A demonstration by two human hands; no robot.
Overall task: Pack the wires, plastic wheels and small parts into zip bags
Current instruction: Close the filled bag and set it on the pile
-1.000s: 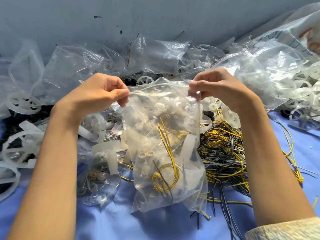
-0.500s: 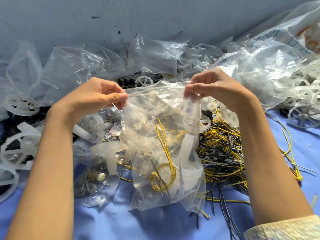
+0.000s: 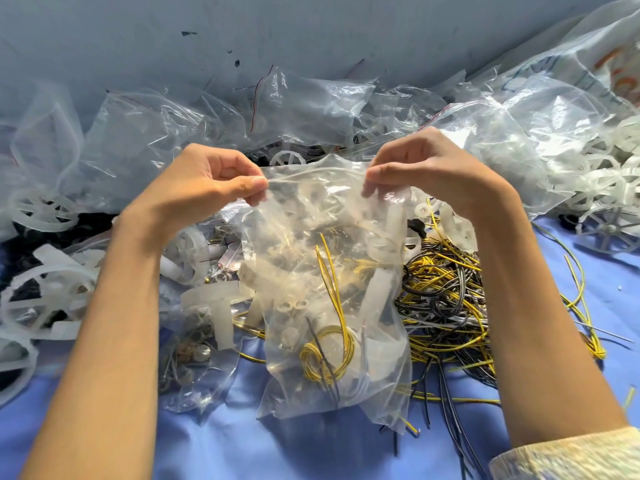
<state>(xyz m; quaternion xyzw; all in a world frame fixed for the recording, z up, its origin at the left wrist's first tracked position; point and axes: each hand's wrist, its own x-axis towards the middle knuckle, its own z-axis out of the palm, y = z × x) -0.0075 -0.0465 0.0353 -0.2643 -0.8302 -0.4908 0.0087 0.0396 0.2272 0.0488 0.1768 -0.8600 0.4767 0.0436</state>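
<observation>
- Pinching the top left corner of the clear zip bag [image 3: 332, 271] between thumb and curled fingers [image 3: 247, 184] of the left hand [image 3: 204, 188].
- Pinching the top right corner likewise with the fingers [image 3: 377, 175] of the right hand [image 3: 429, 168]; nothing else in either grip.
- Holding the bag upright between both hands, mouth stretched flat, bottom low over the blue table [image 3: 311, 452]; cannot tell whether touching it.
- Already holding a yellow wire coil [image 3: 325, 355] at the bottom, with whitish plastic pieces above.
- Cannot tell whether the zip strip is pressed closed anywhere.
- Probably about to seal.
- Just right of the bag: loose wires [image 3: 446, 299] in a tangle. Left: a smaller parts bag [image 3: 194, 358] and plastic wheels [image 3: 41, 209]. Far: heaped empty bags [image 3: 311, 109].
- Could trap a long yellow strand in the strip, leaving a gap.
- Could tear or pop the seam by pulling the corners too hard against stiff, bulky contents.
- Could spill small parts into the clutter if a pinch slips on the slick film.
</observation>
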